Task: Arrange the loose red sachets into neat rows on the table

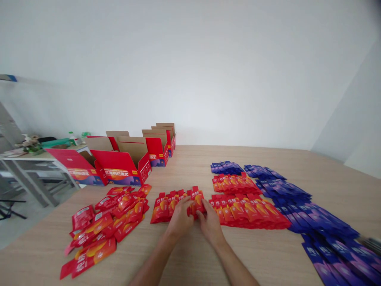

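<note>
Near the middle of the table, a short row of overlapping red pouches (162, 207) lies with printed faces up. At its right end, one red pouch (196, 198) is between my hands. My left hand (181, 217) has its fingers closed on this pouch's left edge, over the row. My right hand (210, 223) holds the same pouch's right edge between thumb and fingers. Just right of my right hand is a longer row of red pouches (247, 210), with another red row (235, 183) behind it. A loose heap of red pouches (104, 222) lies at the left.
Open red cartons (119, 169) stand at the back left, with more cartons (156, 153) behind them. Several groups of blue pouches (312, 216) run down the right side of the wooden table (193, 159). A second table (32, 157) stands beyond the left edge.
</note>
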Demonstrator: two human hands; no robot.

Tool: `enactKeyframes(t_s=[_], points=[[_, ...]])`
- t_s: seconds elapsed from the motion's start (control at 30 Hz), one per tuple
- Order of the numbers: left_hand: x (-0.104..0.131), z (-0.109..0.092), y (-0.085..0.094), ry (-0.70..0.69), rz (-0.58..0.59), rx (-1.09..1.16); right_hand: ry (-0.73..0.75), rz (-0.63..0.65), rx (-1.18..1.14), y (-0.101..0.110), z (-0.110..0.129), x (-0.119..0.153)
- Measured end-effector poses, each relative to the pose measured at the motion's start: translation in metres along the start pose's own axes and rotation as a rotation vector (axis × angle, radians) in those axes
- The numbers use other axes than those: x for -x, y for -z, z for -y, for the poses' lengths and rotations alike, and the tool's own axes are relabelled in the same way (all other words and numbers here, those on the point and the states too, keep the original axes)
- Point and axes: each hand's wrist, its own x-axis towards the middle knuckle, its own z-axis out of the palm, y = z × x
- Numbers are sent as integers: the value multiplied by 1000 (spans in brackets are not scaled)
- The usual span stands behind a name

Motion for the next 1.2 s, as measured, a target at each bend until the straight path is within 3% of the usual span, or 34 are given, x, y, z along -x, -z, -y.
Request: enactKeyframes(t_s=[0.13, 0.27, 0.5, 0.7, 1.2], points=[[10, -3, -2, -29, 142, -182, 73, 65, 104, -1, 1, 1], [11, -4, -2, -26, 188, -240, 153, 90, 285, 3, 0, 2], [13, -1, -6, -43, 153, -259, 199, 87, 481, 6, 1, 7], [14, 1, -11, -48, 143, -280, 231, 150, 486, 2, -5, 12], [16, 8, -18, -64, 86, -237, 299, 65, 384, -8, -23, 11]])
